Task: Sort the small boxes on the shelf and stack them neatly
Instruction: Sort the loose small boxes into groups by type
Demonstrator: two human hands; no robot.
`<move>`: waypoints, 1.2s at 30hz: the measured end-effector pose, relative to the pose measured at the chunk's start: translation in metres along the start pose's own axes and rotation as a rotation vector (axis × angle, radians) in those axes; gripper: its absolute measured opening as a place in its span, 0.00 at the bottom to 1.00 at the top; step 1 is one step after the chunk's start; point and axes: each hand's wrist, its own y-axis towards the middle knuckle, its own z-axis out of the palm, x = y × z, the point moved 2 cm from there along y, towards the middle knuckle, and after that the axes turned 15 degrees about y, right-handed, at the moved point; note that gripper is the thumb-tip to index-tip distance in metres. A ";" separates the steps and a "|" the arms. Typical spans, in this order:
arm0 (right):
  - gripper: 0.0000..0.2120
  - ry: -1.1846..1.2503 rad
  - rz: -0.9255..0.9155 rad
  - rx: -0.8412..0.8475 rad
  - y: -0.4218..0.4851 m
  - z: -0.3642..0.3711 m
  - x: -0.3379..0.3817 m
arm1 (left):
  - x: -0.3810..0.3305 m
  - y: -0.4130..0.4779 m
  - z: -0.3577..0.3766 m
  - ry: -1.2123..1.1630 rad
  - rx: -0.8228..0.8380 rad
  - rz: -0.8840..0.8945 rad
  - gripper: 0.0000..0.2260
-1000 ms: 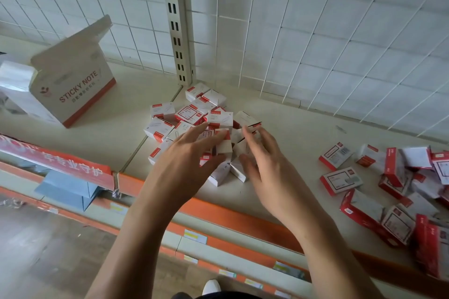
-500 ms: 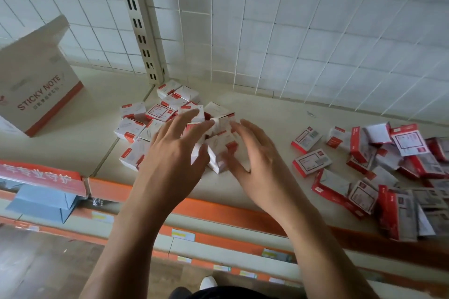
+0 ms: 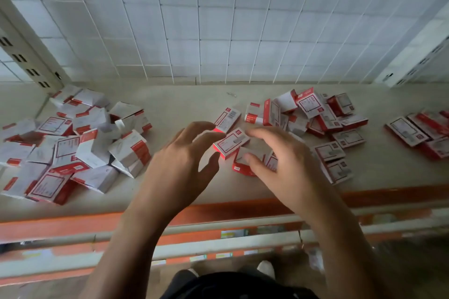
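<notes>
Small red-and-white boxes lie loose on the beige shelf [image 3: 175,109]. One heap [image 3: 80,143] fills the left side, and a second heap [image 3: 313,114] spreads right of centre. My left hand [image 3: 179,165] hovers with fingers spread and loosely curled, holding nothing, just left of a box with a barcode label [image 3: 232,143]. My right hand [image 3: 284,162] reaches in from the right. Its fingertips touch a small box [image 3: 245,165] lying at the near edge of the right heap. Another box [image 3: 227,119] lies just beyond both hands.
A further group of boxes [image 3: 422,133] sits at the far right. A white wire grid [image 3: 218,19] backs the shelf, with slotted uprights [image 3: 26,60] at either side. An orange rail [image 3: 73,223] runs along the shelf's front edge, lower shelves beneath it.
Both hands have left the left-hand heap and moved right to the boxes at the near edge of the right heap. The view swung right, and the sticky-note carton is out of frame.
</notes>
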 end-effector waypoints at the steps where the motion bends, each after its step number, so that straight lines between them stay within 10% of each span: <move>1: 0.22 -0.017 0.001 0.005 -0.001 -0.001 -0.004 | -0.002 0.003 0.003 0.007 0.010 -0.005 0.15; 23: 0.20 0.017 -0.023 -0.039 0.001 -0.022 -0.028 | -0.015 0.023 0.053 -0.067 0.088 -0.111 0.15; 36: 0.21 0.210 -0.270 0.044 0.055 0.039 0.047 | 0.046 -0.043 -0.059 0.024 -0.194 -0.313 0.14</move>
